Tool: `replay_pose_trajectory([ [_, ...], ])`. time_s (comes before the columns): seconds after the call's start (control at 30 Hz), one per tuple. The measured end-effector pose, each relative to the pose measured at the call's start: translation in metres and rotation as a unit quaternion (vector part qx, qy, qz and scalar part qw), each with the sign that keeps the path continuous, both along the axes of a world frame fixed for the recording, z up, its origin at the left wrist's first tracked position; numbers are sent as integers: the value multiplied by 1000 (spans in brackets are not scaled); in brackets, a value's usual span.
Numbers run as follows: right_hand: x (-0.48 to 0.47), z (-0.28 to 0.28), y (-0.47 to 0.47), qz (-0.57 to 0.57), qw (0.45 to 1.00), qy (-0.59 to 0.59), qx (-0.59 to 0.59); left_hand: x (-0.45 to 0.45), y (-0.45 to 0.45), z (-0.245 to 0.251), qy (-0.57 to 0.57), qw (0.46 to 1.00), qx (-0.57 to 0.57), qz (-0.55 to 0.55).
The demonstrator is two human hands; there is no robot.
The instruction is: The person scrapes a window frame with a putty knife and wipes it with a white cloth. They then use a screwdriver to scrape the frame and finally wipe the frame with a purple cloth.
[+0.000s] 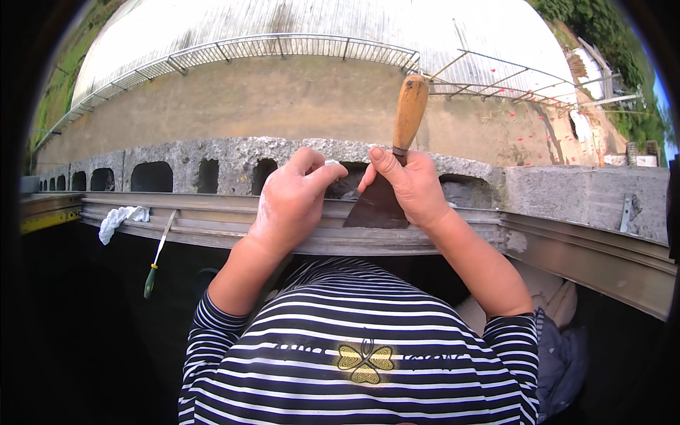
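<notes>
My right hand (417, 186) grips a wooden-handled putty knife (378, 204) around its neck and upper blade. The handle points up and away from me, and the dark, broad blade hangs over the metal window track (366, 241). To its left, my left hand (295, 194) is curled, thumb and forefinger together, with a small white scrap (331, 162) showing at the fingertips. What the scrap is made of I cannot tell. Both hands are above the track, in front of the rough hollow concrete blocks (239, 159).
On the track at left lie a crumpled white cloth or paper (123, 219) and a flat-bladed, green-handled tool (151, 280), its handle overhanging the inner edge. A metal bracket (627, 212) is on the right-hand wall. Outside, a railing (255, 42) edges a pale roof (329, 18) below.
</notes>
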State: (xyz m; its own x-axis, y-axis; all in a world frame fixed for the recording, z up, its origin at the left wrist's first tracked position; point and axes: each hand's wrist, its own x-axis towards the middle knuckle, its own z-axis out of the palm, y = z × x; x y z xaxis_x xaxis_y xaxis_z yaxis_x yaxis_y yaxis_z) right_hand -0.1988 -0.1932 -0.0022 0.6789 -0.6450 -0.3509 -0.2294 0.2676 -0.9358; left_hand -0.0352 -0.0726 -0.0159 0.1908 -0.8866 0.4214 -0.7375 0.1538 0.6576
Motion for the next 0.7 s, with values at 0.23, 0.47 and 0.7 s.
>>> replay_pose_trajectory([
  [0.23, 1, 1, -4, 22, 1000, -17, -2, 1, 1, -2, 10, 1000, -6, -6],
  [0.47, 3, -1, -10, 7, 999, -11, 37, 1, 3, -2, 6, 1000, 12, -11],
  [0.7, 5, -4, -11, -1, 998, -1, 55, 1, 3, -3, 5, 1000, 11, -15],
])
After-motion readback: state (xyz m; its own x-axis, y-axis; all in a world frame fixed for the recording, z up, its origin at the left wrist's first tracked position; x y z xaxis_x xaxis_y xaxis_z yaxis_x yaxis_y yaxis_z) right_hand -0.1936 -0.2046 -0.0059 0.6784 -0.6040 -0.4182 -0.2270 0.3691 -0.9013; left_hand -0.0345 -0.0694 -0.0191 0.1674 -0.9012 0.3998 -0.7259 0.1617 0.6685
